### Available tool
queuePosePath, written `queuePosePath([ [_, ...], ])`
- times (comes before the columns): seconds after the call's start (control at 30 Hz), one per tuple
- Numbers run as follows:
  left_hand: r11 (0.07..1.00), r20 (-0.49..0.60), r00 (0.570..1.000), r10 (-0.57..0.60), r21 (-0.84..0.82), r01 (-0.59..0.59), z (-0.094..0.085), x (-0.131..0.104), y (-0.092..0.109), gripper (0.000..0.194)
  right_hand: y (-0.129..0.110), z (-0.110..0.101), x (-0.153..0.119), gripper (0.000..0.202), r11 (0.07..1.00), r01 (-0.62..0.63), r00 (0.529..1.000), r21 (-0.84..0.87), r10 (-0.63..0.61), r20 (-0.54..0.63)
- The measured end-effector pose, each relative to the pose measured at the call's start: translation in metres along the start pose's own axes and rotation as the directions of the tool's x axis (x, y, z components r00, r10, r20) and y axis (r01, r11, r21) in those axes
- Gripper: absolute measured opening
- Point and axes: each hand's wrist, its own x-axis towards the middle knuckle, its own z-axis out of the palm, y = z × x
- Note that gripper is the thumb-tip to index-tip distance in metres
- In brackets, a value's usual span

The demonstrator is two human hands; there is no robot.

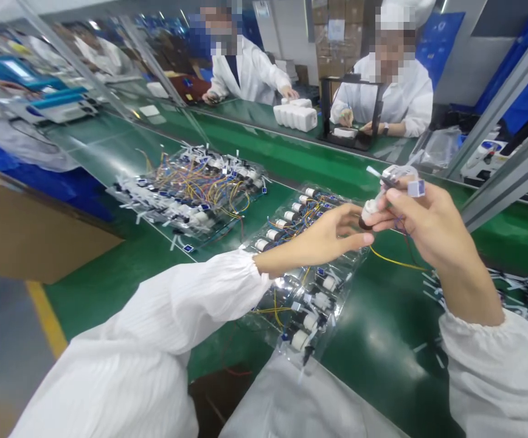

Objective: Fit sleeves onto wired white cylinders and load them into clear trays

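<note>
My right hand (437, 222) is raised above the bench, thumb and fingers closed on a small white motor-like part (370, 210) with a dark end. A white plastic piece, a black-and-white strip and a small blue-and-white tag (416, 188) sit at the same fingers. A yellow wire (398, 260) trails below. My left hand (321, 237) reaches in from the left, thumb and fingers apart, its fingertips by the dark end; whether they touch it I cannot tell. Under it lies a clear plastic tray (337, 310) with rows of similar white-and-black parts and coloured wires.
Another tray (191, 188), heaped with wired parts, lies farther left. Black-and-white strips (526, 301) are piled at right. A cardboard box (31, 231) stands left of the green bench (382, 359). Two people in white coats work across from me, near a black frame (326, 109) and metal posts.
</note>
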Motion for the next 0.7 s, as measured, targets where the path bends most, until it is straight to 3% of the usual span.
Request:
queuePosePath([
  [0.13,0.973,-0.004,0.996,-0.088,-0.214,0.085,-0.002,-0.004,-0.005,0.045,0.005,0.001,0.0,0.037,1.0,-0.017,1.0,-0.022,0.017,0.024],
  [0.23,0.907,-0.029,0.98,-0.196,-0.385,0.17,-0.007,-0.008,-0.006,0.039,0.009,-0.008,0.003,0.034,0.979,0.011,0.998,-0.204,-0.024,-0.058],
  [0.33,0.874,-0.131,0.941,-0.314,-0.428,0.232,-0.02,-0.013,-0.007,0.03,0.01,-0.022,0.005,0.043,0.914,0.0,0.998,-0.405,-0.025,-0.057],
  [0.43,0.903,-0.15,0.909,-0.388,-0.26,0.343,-0.037,-0.014,-0.006,0.029,0.006,-0.034,0.003,0.048,0.868,-0.006,0.999,-0.497,0.031,0.042],
  [0.53,0.896,-0.089,0.895,-0.437,0.045,0.442,-0.053,-0.009,-0.004,0.032,-0.004,-0.041,0.0,0.019,0.8,0.009,0.974,-0.6,0.129,0.186],
  [0.7,0.796,0.132,0.848,-0.513,0.444,0.412,-0.062,0.006,0.001,0.028,-0.006,-0.038,-0.003,0.013,0.619,0.137,0.885,-0.774,0.274,0.376],
])
